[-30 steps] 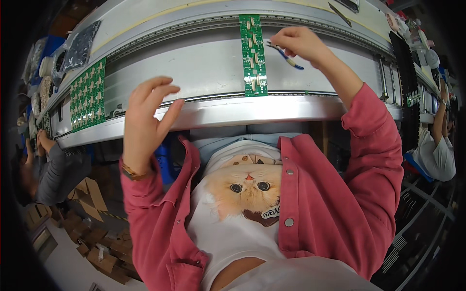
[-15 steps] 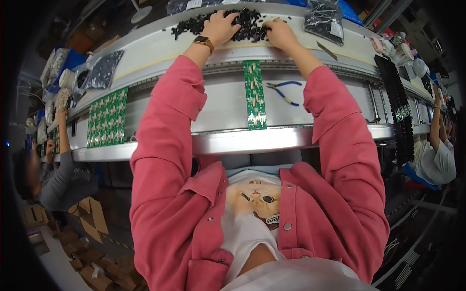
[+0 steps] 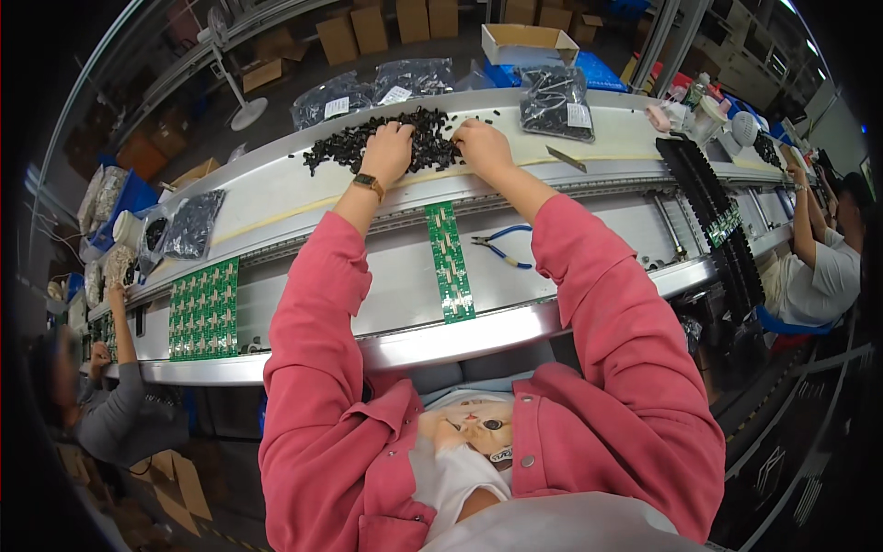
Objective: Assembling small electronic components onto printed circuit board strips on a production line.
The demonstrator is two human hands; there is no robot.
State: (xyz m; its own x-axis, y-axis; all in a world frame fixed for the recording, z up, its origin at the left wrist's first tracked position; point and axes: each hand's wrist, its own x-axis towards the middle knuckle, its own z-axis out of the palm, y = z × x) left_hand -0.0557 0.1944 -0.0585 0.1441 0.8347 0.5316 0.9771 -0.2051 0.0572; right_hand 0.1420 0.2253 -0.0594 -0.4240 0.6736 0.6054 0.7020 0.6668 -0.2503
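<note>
A loose pile of small black cylindrical parts (image 3: 428, 138) lies on the white ledge across the workbench. My left hand (image 3: 388, 152), with a watch on its wrist, reaches into the pile with bent fingers drawn together. At the pile's right edge, my right hand (image 3: 483, 147) has thumb and fingers pinched close. Whatever either hand holds is too small or hidden to make out. Nearer to me, a narrow green circuit board (image 3: 448, 262) spans the rails between my forearms. Blue-handled pliers (image 3: 504, 253) lie to its right, jaws toward the board.
A larger green board panel (image 3: 204, 313) sits on the rails at left. Bags of black parts stand at the left (image 3: 195, 225) and right (image 3: 556, 106) of the ledge. A thin metal blade (image 3: 566, 158) and black slotted rack (image 3: 704, 189) are at right. Other people work at both sides.
The view has tilted upward, so the bench sits lower and boxes behind show. Both hands stay at the pile; the left fingers are bent closer together than before.
</note>
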